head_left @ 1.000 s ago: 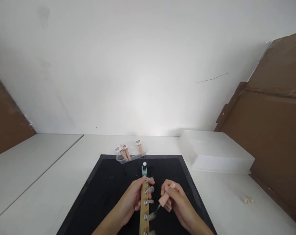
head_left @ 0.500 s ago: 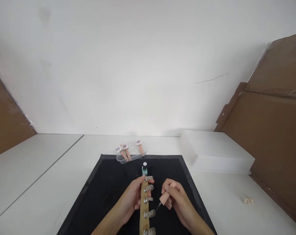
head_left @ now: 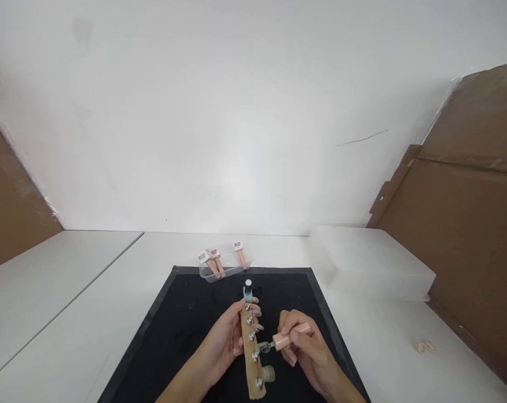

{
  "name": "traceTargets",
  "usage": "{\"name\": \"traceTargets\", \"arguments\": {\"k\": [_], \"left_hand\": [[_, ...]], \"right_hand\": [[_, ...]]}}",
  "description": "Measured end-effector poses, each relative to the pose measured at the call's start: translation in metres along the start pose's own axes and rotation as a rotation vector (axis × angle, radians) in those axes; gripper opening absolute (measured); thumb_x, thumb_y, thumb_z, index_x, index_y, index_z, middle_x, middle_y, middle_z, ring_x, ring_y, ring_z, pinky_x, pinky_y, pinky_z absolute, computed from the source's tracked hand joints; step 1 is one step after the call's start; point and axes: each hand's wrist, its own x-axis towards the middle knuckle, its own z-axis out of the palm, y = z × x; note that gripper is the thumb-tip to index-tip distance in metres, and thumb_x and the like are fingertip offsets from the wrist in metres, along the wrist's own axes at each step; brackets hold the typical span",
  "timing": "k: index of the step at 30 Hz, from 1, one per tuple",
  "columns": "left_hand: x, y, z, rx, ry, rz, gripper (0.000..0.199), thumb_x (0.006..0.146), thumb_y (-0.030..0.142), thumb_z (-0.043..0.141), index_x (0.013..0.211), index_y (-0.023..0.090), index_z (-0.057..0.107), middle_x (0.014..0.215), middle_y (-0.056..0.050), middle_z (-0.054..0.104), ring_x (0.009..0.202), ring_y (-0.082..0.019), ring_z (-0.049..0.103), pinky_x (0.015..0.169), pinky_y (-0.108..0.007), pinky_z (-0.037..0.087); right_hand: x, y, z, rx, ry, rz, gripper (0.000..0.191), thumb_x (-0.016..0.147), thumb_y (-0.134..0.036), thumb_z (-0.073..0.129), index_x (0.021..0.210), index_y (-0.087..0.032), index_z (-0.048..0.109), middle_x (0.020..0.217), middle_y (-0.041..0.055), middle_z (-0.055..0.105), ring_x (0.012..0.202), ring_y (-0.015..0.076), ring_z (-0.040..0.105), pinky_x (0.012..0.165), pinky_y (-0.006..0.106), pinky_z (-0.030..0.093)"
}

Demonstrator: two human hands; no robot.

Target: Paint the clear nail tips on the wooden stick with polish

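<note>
My left hand [head_left: 226,338] is closed around the upper part of a wooden strip [head_left: 252,358] with several metal clips along it. Clear false nail tips [head_left: 269,373] stick out to the right from the clips. Between the fingers of my right hand [head_left: 301,341] is a pink nail polish brush [head_left: 291,336], its bristles pointing left and touching a nail tip [head_left: 264,347] near the lower part of the strip. A small teal bottle or holder with a black neck and white top [head_left: 248,291] stands at the strip's far end.
A clear tray [head_left: 232,273] behind the black mat [head_left: 186,313] holds pink bottles [head_left: 240,256] with white labelled ends. At right stands a white translucent box [head_left: 375,268], with small beige rings [head_left: 425,347] in front of it. Brown cardboard [head_left: 467,224] flanks the table.
The brush has turned more level and moved onto a nail tip. The strip has tilted, its near end shifting up and to the right in my left hand.
</note>
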Motion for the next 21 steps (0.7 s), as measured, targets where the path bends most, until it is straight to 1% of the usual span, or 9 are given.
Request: {"name": "traceTargets", "arguments": {"k": [3,5,10,14,16,19,21], "left_hand": [[0.0001,0.0006,0.0011,-0.012,0.015,0.001,0.031,0.072,0.041,0.053,0.086,0.013,0.057,0.058,0.003,0.051,0.042,-0.002,0.04,0.034,-0.013,0.018],[-0.0004,0.0013,0.0018,-0.021,0.022,-0.001,0.03,0.072,0.04,0.053,0.085,0.013,0.057,0.057,0.003,0.05,0.043,-0.002,0.042,0.034,-0.013,0.019],[-0.0004,0.002,0.0014,-0.032,0.025,-0.016,0.028,0.074,0.039,0.052,0.084,0.013,0.057,0.055,0.003,0.051,0.038,-0.002,0.038,0.034,-0.014,0.023],[0.0004,0.0013,0.0011,-0.043,0.037,-0.015,0.026,0.076,0.037,0.05,0.082,0.013,0.055,0.055,0.003,0.05,0.039,-0.002,0.039,0.035,-0.012,0.024],[0.0003,0.001,0.0014,-0.044,0.044,-0.012,0.025,0.076,0.037,0.049,0.083,0.013,0.055,0.053,0.004,0.048,0.037,-0.001,0.037,0.034,-0.012,0.023],[0.0001,0.0013,0.0017,-0.037,0.044,-0.02,0.026,0.076,0.037,0.048,0.083,0.013,0.055,0.052,0.004,0.048,0.034,0.0,0.031,0.031,-0.013,0.019],[0.0004,0.0018,0.0017,-0.032,0.039,-0.028,0.027,0.076,0.037,0.048,0.082,0.012,0.056,0.053,0.004,0.048,0.034,0.0,0.032,0.031,-0.012,0.016]], "right_hand": [[0.0004,0.0,0.0,-0.022,0.002,-0.006,0.021,0.071,-0.037,0.068,0.069,-0.016,0.065,0.061,-0.0042,0.044,0.038,0.0046,0.035,0.04,0.021,0.024],[0.0011,0.0,0.0002,-0.031,0.014,-0.007,0.021,0.07,-0.037,0.069,0.067,-0.016,0.065,0.061,-0.0043,0.044,0.038,0.0048,0.035,0.04,0.021,0.024],[0.003,0.0001,0.0,-0.03,0.043,-0.011,0.022,0.069,-0.036,0.069,0.064,-0.016,0.063,0.06,-0.0047,0.043,0.038,0.0048,0.033,0.039,0.021,0.023],[0.0034,0.0003,-0.001,-0.019,0.059,-0.007,0.017,0.068,-0.031,0.068,0.062,-0.016,0.062,0.059,-0.0048,0.043,0.038,0.0054,0.033,0.04,0.021,0.024],[0.0034,0.0003,-0.0013,-0.011,0.068,-0.007,0.015,0.068,-0.028,0.067,0.062,-0.016,0.062,0.059,-0.0049,0.042,0.039,0.0056,0.033,0.04,0.021,0.024],[0.0034,0.0,-0.0015,-0.005,0.081,-0.005,0.012,0.068,-0.025,0.064,0.061,-0.016,0.061,0.058,-0.0051,0.042,0.039,0.0057,0.032,0.04,0.021,0.024],[0.0035,0.0,-0.0018,-0.003,0.086,-0.005,0.011,0.068,-0.024,0.063,0.061,-0.016,0.061,0.058,-0.005,0.041,0.039,0.0058,0.031,0.04,0.021,0.024]]}}
